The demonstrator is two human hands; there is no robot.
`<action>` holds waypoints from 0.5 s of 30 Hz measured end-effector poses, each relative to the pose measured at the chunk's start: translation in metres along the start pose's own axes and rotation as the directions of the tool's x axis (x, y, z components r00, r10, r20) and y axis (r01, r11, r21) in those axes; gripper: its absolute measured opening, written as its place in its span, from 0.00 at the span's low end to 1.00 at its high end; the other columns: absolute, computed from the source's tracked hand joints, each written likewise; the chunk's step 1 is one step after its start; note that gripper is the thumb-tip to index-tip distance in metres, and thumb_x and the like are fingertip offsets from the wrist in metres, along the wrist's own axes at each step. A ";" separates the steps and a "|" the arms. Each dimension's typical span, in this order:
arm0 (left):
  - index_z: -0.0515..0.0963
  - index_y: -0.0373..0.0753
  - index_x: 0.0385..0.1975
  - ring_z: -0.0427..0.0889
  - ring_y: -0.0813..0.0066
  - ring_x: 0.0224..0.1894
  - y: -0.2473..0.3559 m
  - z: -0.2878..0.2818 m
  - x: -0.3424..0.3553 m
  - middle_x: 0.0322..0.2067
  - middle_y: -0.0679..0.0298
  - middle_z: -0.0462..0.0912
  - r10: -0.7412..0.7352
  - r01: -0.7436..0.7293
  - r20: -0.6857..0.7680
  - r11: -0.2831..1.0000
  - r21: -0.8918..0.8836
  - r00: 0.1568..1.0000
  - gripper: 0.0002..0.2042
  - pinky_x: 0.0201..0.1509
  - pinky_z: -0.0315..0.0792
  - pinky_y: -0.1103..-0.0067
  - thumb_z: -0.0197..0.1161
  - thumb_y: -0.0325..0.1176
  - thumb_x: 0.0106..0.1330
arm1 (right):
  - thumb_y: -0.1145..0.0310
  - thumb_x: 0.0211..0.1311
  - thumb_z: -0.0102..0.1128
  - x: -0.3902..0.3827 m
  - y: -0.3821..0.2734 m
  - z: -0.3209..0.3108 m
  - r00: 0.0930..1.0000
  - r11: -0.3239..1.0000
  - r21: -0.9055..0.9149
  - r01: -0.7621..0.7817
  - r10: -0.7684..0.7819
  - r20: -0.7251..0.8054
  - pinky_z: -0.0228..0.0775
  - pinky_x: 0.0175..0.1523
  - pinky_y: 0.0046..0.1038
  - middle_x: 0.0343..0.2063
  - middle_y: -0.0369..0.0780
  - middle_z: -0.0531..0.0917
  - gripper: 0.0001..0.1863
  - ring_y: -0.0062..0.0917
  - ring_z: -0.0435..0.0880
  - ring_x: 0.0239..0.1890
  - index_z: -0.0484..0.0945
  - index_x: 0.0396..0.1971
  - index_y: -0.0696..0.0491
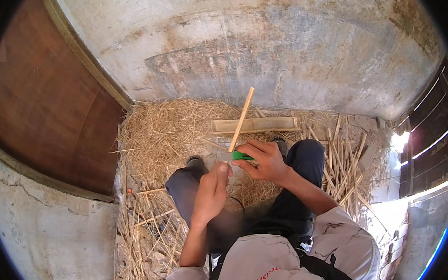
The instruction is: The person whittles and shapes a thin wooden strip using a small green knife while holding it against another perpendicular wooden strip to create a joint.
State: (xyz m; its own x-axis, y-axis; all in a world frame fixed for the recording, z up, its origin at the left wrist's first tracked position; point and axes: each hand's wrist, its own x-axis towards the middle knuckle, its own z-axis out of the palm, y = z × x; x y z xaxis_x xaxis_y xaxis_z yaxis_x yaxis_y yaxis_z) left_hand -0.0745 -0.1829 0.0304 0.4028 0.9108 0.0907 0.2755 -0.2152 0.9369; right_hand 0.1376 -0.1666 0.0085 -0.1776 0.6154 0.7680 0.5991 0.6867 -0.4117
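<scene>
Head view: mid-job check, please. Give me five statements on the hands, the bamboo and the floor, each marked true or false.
1. The right hand holds the green handle. True.
2. The left hand wears a glove. False: it is bare.
3. Loose sticks lie to the right of the right knee. True.
4. The slim bamboo strip points toward the person's chest. False: its long end points away, toward the wall.
5. The wide bamboo piece stands upright. False: it lies on the floor.
</scene>
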 end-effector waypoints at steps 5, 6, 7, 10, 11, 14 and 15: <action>0.74 0.39 0.37 0.61 0.85 0.22 0.002 -0.001 -0.001 0.20 0.74 0.64 -0.021 0.022 0.024 0.999 -0.026 0.999 0.22 0.27 0.58 0.80 0.40 0.46 0.91 | 0.63 0.59 0.82 0.003 -0.002 -0.003 1.000 0.999 -0.037 0.016 -0.016 -0.008 0.75 0.27 0.29 0.29 0.36 0.86 0.14 0.28 0.87 0.24 0.86 0.39 0.53; 0.74 0.39 0.37 0.61 0.85 0.22 0.002 -0.001 -0.001 0.20 0.73 0.64 -0.019 0.019 0.022 1.000 -0.023 1.000 0.22 0.27 0.59 0.79 0.40 0.46 0.91 | 0.63 0.59 0.82 0.004 -0.003 -0.003 1.000 0.999 -0.043 0.015 -0.015 -0.008 0.75 0.27 0.28 0.29 0.35 0.86 0.14 0.28 0.87 0.24 0.87 0.39 0.52; 0.74 0.39 0.37 0.61 0.85 0.22 0.001 -0.001 -0.001 0.20 0.73 0.64 -0.015 0.016 0.019 1.000 -0.010 1.000 0.22 0.27 0.59 0.79 0.40 0.46 0.91 | 0.63 0.59 0.82 0.004 -0.004 -0.003 1.000 0.999 -0.050 0.014 -0.014 -0.008 0.75 0.27 0.28 0.29 0.35 0.86 0.14 0.28 0.87 0.24 0.87 0.39 0.52; 0.74 0.37 0.37 0.65 0.78 0.22 0.001 -0.001 -0.002 0.20 0.67 0.66 -0.020 0.020 0.007 0.999 0.030 1.000 0.22 0.28 0.61 0.75 0.41 0.44 0.90 | 0.56 0.64 0.79 0.005 -0.005 -0.002 1.000 0.996 -0.085 0.017 -0.019 -0.025 0.77 0.29 0.28 0.27 0.31 0.85 0.14 0.25 0.86 0.25 0.87 0.40 0.48; 0.74 0.36 0.36 0.68 0.71 0.22 0.003 -0.002 -0.002 0.19 0.61 0.68 -0.031 0.031 0.002 0.998 0.046 1.000 0.21 0.30 0.64 0.70 0.42 0.43 0.90 | 0.58 0.62 0.80 0.006 -0.005 -0.002 1.000 0.996 -0.085 0.016 -0.018 -0.020 0.77 0.29 0.28 0.28 0.32 0.85 0.14 0.26 0.86 0.24 0.87 0.40 0.49; 0.74 0.34 0.36 0.70 0.62 0.22 0.006 -0.002 -0.002 0.19 0.55 0.70 -0.033 0.033 -0.008 0.996 0.078 0.999 0.20 0.32 0.67 0.65 0.43 0.41 0.89 | 0.61 0.58 0.83 0.006 -0.003 -0.005 1.000 0.995 -0.097 0.013 -0.015 -0.013 0.75 0.28 0.28 0.28 0.34 0.86 0.15 0.29 0.87 0.24 0.87 0.40 0.51; 0.74 0.34 0.36 0.70 0.61 0.22 0.006 -0.002 -0.002 0.19 0.54 0.70 -0.028 0.029 -0.010 0.996 0.087 1.000 0.20 0.32 0.67 0.65 0.43 0.41 0.89 | 0.61 0.58 0.83 0.006 -0.001 -0.005 1.000 0.994 -0.110 0.010 -0.012 -0.015 0.76 0.28 0.29 0.28 0.34 0.86 0.15 0.29 0.86 0.24 0.87 0.40 0.51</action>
State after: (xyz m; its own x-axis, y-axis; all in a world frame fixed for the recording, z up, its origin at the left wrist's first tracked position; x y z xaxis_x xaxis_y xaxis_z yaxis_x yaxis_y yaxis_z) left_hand -0.0753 -0.1851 0.0366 0.3859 0.9201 0.0676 0.3617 -0.2183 0.9064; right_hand 0.1399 -0.1662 0.0159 -0.1728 0.6010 0.7803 0.6793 0.6464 -0.3474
